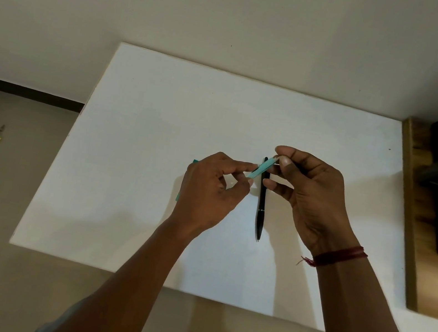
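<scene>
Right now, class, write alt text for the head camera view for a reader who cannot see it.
The left hand and right hand pinch a teal paper strip between them, over a black pen lying on a white board.

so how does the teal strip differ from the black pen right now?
The teal strip is held up, pinched at its ends by the left hand and right hand; the black pen lies on the white board, ungripped. The strip is flat and slanted; the pen is round-bodied, running near to far. Both are long and thin.
</scene>
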